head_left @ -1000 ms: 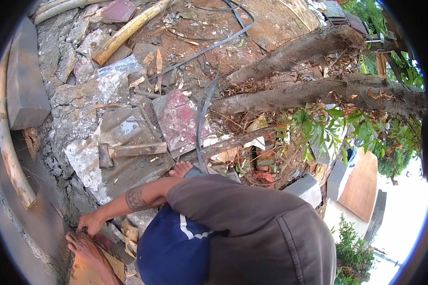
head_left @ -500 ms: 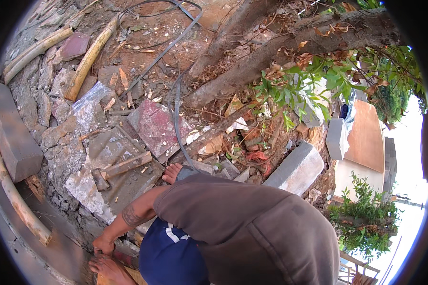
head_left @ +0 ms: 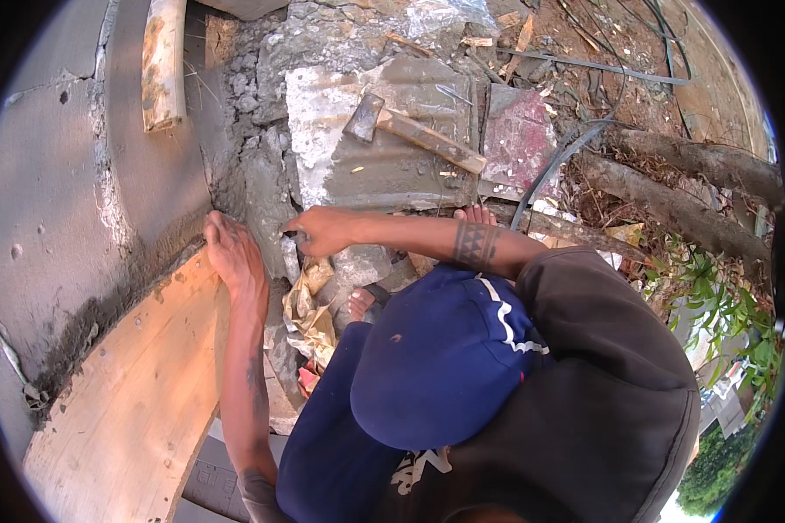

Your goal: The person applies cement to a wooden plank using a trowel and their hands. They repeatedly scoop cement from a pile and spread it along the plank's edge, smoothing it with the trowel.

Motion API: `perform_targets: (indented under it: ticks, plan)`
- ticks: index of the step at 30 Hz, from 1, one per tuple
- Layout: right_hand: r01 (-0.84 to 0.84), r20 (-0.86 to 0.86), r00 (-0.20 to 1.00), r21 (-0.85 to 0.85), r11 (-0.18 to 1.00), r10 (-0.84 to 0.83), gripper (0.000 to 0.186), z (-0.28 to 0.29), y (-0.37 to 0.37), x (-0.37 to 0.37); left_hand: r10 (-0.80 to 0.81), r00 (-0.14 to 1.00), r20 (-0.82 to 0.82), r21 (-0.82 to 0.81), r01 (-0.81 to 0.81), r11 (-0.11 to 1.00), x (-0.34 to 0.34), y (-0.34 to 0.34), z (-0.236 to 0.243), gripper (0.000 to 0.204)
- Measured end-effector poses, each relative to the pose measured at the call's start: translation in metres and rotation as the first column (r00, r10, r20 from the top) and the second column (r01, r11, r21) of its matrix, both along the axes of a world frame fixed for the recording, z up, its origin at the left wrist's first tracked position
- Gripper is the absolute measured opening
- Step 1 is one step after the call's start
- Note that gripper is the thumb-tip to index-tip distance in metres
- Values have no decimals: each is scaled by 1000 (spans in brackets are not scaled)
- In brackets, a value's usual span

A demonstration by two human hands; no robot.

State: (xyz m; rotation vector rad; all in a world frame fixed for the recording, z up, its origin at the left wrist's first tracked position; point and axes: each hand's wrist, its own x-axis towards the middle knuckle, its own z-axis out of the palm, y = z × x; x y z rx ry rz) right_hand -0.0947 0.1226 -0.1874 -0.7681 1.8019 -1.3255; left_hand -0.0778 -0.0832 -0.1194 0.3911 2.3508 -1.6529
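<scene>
My left hand [head_left: 238, 257] grips the upper corner of a pale wooden board [head_left: 135, 383], with its fingertips against the concrete edge. To its right, my right hand [head_left: 323, 230] reaches in over the rubble with curled fingers. A small dark bit shows at its fingertips, too small to name. Just below that hand are a pale stone lump and a crumpled gold-brown wrapper [head_left: 310, 314]. Farther off, a hammer [head_left: 432, 139] with a wooden handle lies on a grey, mortar-smeared slab [head_left: 410, 87], touched by neither hand.
Smooth grey concrete [head_left: 52, 218] runs along the left, with a wooden pole [head_left: 163, 65] resting on it. A reddish slab [head_left: 519, 139], black straps [head_left: 558, 161] and tree trunks [head_left: 698, 161] lie right. My blue-clad knee [head_left: 436, 366] fills the lower middle.
My view has swung left and down, bringing the board and both arms into fuller sight. My right hand, close against the left before, is now apart from it on the right.
</scene>
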Motion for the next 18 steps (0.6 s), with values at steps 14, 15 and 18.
perform_targets:
  ticks: [14, 15, 18]
  plan:
    - [416, -294, 905, 454, 788, -308, 31, 23, 223, -18, 44, 998, 54, -62, -41, 997, -9, 4, -3, 18]
    - [394, -274, 916, 464, 794, -294, 32, 18, 225, -5, 50, 995, 87, 4, -51, 999, -14, 20, 18, 22]
    - [368, -219, 930, 555, 746, -296, 31, 26, 219, 13, 177, 974, 144, 104, -193, 976, -13, 26, 31, 35]
